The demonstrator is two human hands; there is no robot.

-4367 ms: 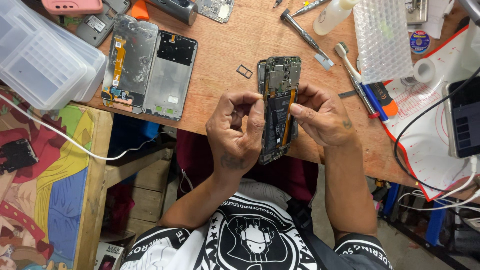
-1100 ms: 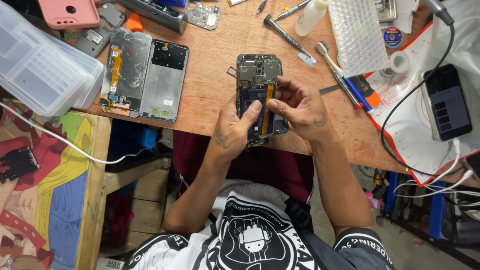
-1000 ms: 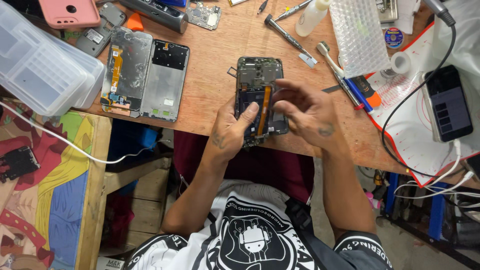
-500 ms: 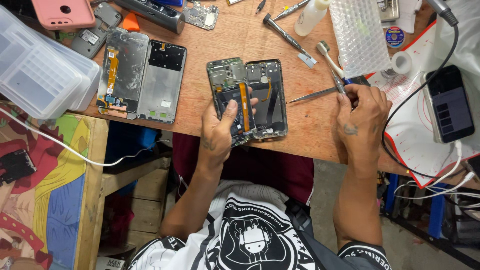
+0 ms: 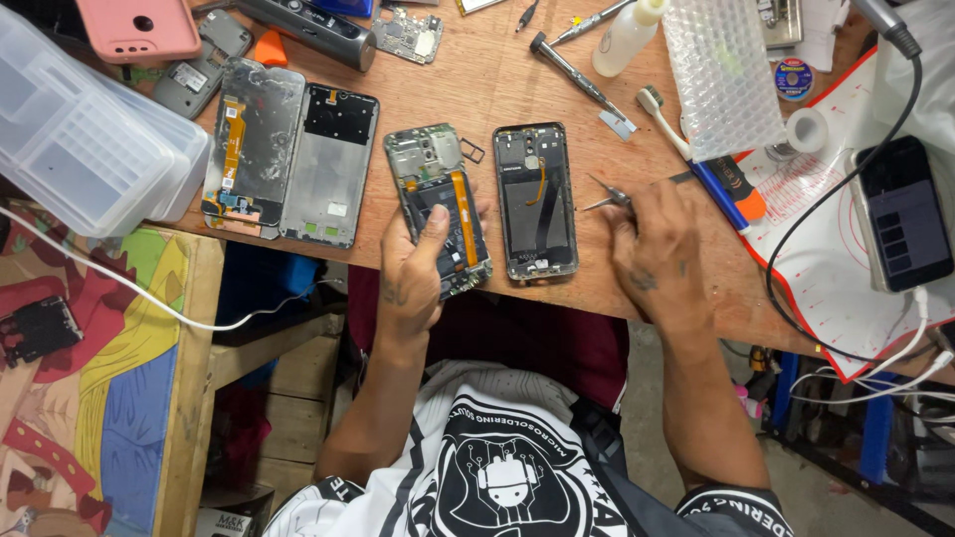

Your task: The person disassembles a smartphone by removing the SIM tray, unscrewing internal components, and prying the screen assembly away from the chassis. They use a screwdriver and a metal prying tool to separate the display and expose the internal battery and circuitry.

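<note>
Wooden and scuffed, the workbench [image 5: 517,60] fills the upper part of the head view, crowded with phone parts and tools. At about 9 o'clock from centre, the left hand [image 5: 416,268] is clamped on an opened phone body [image 5: 438,214], thumb laid across its dark battery beside an orange flex strip, the circuit board showing at the far end. A small SIM tray [image 5: 472,152] lies just beside its upper corner. Just to the phone body's 3 o'clock, apart from it, a detached back cover [image 5: 536,199] lies flat, inner side up.

Further along at 3 o'clock, the right hand [image 5: 662,249] rests on the bench, fingers curled together around metal tweezers [image 5: 604,197] whose tips point toward the back cover without touching it.

At 10 o'clock from the left hand, two more gutted phone frames [image 5: 288,149] lie side by side, and beyond them stands a clear plastic organiser box [image 5: 85,149]. A pink phone case [image 5: 139,25] sits at the top left edge. Toward 1 o'clock lie a screwdriver [image 5: 572,62], a small white bottle [image 5: 627,32], a toothbrush [image 5: 665,119] and a sheet of bubble wrap [image 5: 721,75]. At the right, a red-edged white mat [image 5: 846,259] carries a working phone [image 5: 903,214] on a cable and a roll of tape [image 5: 807,129].
</note>
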